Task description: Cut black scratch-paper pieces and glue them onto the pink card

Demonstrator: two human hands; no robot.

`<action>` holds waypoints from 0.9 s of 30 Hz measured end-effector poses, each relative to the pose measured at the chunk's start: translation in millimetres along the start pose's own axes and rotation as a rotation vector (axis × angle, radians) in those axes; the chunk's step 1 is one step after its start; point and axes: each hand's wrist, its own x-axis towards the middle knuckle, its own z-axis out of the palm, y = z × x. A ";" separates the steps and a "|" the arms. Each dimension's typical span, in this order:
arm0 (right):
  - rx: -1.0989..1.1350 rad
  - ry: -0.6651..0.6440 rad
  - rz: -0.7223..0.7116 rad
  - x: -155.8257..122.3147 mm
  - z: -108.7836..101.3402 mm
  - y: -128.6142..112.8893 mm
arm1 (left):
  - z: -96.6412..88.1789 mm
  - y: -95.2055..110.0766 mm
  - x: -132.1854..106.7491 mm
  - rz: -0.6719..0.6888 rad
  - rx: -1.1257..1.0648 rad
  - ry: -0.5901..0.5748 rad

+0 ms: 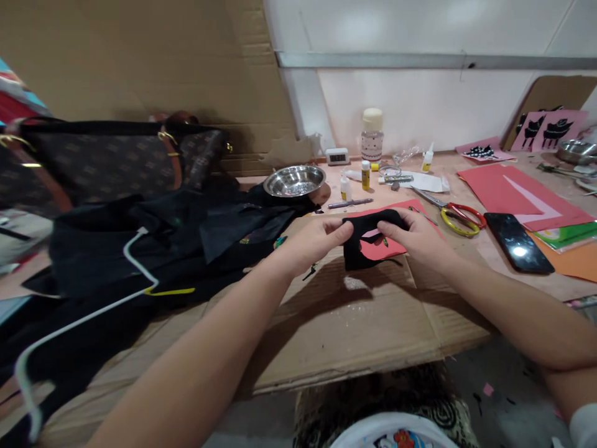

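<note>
Between my two hands is a piece of black fabric [357, 256] with a cut-out opening in it, held up above the table. My left hand [313, 244] pinches its left edge between thumb and fingers. At the upper right of the piece, my right hand [413, 231] grips it with the thumb on top. A red sheet of paper [385, 250] lies beneath and shows through the opening. Small black scraps [310, 272] rest on the cardboard [326, 336] just below my left hand.
Scissors [459, 218] and a phone [518, 242] lie to the right, near red paper [494, 193]. Behind stand a metal bowl [295, 180], glue bottles [365, 176], a pen [349, 203] and a jar [372, 134]. Black cloth [140, 255], a white cable [84, 323] and a handbag [116, 158] fill the left.
</note>
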 end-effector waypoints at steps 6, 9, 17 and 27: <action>-0.116 0.010 -0.037 -1.0 0.4 4.1 | 11.2 7.4 -2.6 -0.007 -0.037 0.029; -0.126 0.008 -0.032 -0.6 0.6 4.9 | 13.0 9.1 -3.6 0.040 0.000 0.017; -0.099 -0.004 -0.014 0.6 -0.7 5.0 | 6.3 5.0 -1.0 0.124 0.110 -0.016; -0.086 0.011 0.018 -1.1 -3.5 -3.3 | -0.2 0.8 1.2 0.035 -0.040 -0.060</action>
